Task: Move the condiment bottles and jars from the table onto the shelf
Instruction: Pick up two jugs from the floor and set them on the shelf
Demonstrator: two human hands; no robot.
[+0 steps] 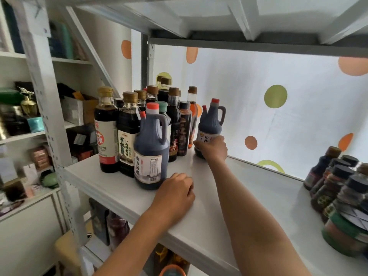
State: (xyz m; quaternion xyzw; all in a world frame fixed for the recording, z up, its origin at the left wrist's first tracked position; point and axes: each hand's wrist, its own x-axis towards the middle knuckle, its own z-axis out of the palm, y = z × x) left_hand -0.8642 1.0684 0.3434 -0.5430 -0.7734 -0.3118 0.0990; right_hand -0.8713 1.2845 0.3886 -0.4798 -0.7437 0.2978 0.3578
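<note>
A white shelf board (249, 196) carries several dark condiment bottles at its left. My right hand (214, 148) reaches far back and grips the base of a small handled vinegar jug with a red cap (212, 120), which stands upright on the shelf. A larger handled vinegar jug (151, 148) stands at the front of the cluster. Beside its base, my left hand (175, 196) rests on the shelf with fingers curled, holding nothing that I can see. Tall soy sauce bottles (107, 128) stand left of that jug.
Several dark-capped jars and small bottles (342, 188) crowd the shelf's right end. A spotted white sheet (278, 116) backs the shelf. The shelf above (239, 20) hangs low overhead. Another rack with boxes (29, 116) stands to the left. More bottles sit on the lower shelf (111, 226).
</note>
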